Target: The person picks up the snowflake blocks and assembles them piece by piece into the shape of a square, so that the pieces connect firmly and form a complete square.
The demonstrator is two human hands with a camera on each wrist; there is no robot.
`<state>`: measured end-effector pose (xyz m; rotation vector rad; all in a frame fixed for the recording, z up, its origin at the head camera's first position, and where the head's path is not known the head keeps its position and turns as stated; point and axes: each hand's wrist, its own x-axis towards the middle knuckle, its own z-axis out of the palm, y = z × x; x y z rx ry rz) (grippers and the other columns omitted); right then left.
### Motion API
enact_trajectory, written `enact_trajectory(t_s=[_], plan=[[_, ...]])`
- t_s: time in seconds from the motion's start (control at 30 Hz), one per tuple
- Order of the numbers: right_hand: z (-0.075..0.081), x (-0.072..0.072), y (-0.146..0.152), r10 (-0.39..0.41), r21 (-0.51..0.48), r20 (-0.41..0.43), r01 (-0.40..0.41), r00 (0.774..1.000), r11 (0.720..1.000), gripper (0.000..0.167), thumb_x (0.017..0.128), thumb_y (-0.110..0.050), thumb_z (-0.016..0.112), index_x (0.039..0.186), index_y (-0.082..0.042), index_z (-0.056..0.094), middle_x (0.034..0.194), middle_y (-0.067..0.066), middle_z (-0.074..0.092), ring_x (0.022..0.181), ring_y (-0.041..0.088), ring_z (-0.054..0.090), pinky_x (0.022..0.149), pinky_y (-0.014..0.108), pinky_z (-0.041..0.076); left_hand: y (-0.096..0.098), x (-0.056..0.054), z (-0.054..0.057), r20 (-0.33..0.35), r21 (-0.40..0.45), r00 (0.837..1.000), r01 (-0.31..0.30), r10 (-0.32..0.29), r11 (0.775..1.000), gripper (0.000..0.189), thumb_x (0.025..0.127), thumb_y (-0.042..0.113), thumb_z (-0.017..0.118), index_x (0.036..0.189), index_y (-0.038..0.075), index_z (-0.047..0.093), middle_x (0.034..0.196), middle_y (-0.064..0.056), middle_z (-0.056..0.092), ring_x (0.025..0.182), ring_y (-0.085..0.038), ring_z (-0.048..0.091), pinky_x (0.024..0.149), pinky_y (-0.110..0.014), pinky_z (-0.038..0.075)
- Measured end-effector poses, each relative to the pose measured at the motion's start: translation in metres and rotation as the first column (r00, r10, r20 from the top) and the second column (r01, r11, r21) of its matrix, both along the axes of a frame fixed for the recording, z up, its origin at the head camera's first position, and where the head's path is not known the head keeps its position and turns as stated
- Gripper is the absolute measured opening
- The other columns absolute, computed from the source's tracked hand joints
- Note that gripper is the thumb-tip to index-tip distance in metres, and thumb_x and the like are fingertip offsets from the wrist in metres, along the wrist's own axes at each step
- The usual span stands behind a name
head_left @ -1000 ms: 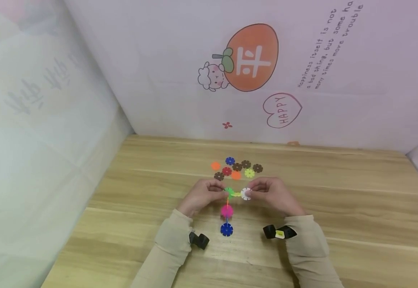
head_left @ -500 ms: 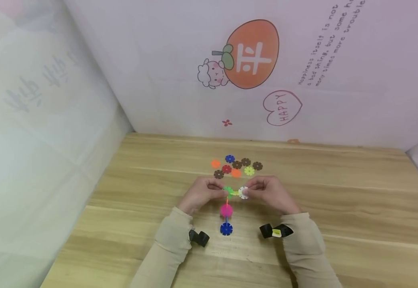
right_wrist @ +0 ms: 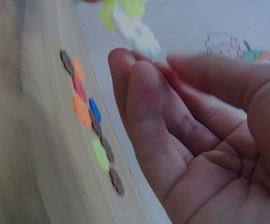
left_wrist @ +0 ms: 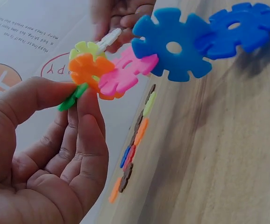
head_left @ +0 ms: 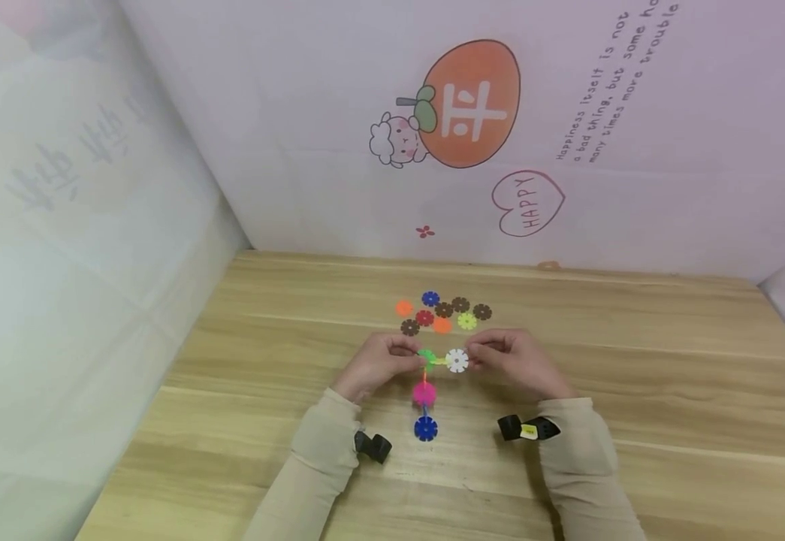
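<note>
In the head view my left hand (head_left: pixel 377 366) pinches a green snowflake disc (left_wrist: pixel 67 101) between thumb and forefinger. Notched plastic discs slot into one another from it. An orange disc (left_wrist: pixel 84 71), a pink disc (left_wrist: pixel 118 78), a lighter blue disc (left_wrist: pixel 154 41) and a dark blue disc (head_left: pixel 426 429) form a chain toward me. A yellow disc (head_left: pixel 440 361) runs out to the right and bears a white disc (head_left: pixel 457 361) at its end. The fingertips of my right hand (head_left: pixel 519 363) are just beside the white disc, with the thumb and forefinger parted.
Behind the hands several loose discs lie on the wooden table, among them a red disc (head_left: pixel 424 318), a blue disc (head_left: pixel 430 299), a yellow-green disc (head_left: pixel 467 321) and brown discs (head_left: pixel 483 312). A printed cloth (head_left: pixel 338 188) hangs behind the table.
My right hand has let go of the white disc and drawn slightly to the right, leaving that disc's face in full view. My left hand keeps its pinch on the green disc.
</note>
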<state>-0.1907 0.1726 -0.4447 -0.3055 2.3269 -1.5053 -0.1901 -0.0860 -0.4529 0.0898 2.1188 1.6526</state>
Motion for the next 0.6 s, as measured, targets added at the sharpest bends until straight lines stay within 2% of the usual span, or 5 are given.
enact_trajectory(t_s=[0.1,0.2,0.27,0.43,0.6], plan=[[-0.007,-0.004,0.011,-0.050,0.089,-0.040,0.053,0.998,0.995,0.033,0.097,-0.025,0.064,0.120,-0.002,0.066,0.111,0.012,0.073,0.104,0.027,0.068,0.097,0.040,0.054,0.000,0.000,0.000,-0.002,-0.017,1.000,-0.001,0.001,1.000,0.026,0.085,0.016,0.076,0.109,0.007,0.070,0.107,-0.007,0.069,0.096,-0.017,0.064,0.090,-0.032,0.056],[-0.016,-0.007,0.019,-0.118,0.198,-0.083,0.132,0.990,0.971,0.036,0.096,-0.029,0.065,0.123,-0.005,0.065,0.119,0.014,0.070,0.113,0.033,0.064,0.102,0.051,0.048,-0.001,0.000,0.001,-0.008,-0.029,1.000,0.008,-0.009,1.000,0.025,0.085,0.017,0.076,0.108,0.009,0.070,0.106,-0.005,0.069,0.096,-0.017,0.064,0.089,-0.032,0.056],[-0.021,-0.009,0.022,-0.165,0.226,-0.105,0.185,0.981,0.956,0.037,0.096,-0.027,0.064,0.125,-0.003,0.063,0.123,0.017,0.068,0.116,0.036,0.062,0.102,0.053,0.048,-0.002,0.000,0.003,-0.007,-0.030,1.000,0.013,-0.013,0.999,0.025,0.085,0.017,0.076,0.108,0.009,0.070,0.105,-0.005,0.069,0.095,-0.017,0.064,0.089,-0.031,0.056],[-0.029,-0.012,0.023,-0.263,0.168,-0.146,0.286,0.954,0.943,0.041,0.096,-0.016,0.063,0.132,0.001,0.055,0.126,0.021,0.065,0.117,0.036,0.062,0.103,0.048,0.049,-0.005,0.000,0.005,0.013,-0.011,1.000,0.002,-0.002,1.000,0.027,0.086,0.016,0.075,0.111,0.007,0.069,0.105,-0.006,0.069,0.095,-0.017,0.064,0.087,-0.031,0.056],[-0.035,-0.019,0.016,-0.312,0.077,-0.137,0.324,0.940,0.943,0.047,0.093,-0.012,0.067,0.135,0.003,0.051,0.131,0.023,0.062,0.120,0.035,0.061,0.104,0.041,0.050,-0.006,-0.002,0.003,0.014,-0.021,1.000,0.004,-0.004,1.000,0.026,0.086,0.018,0.076,0.110,0.009,0.070,0.105,-0.005,0.069,0.095,-0.017,0.064,0.087,-0.030,0.056]])
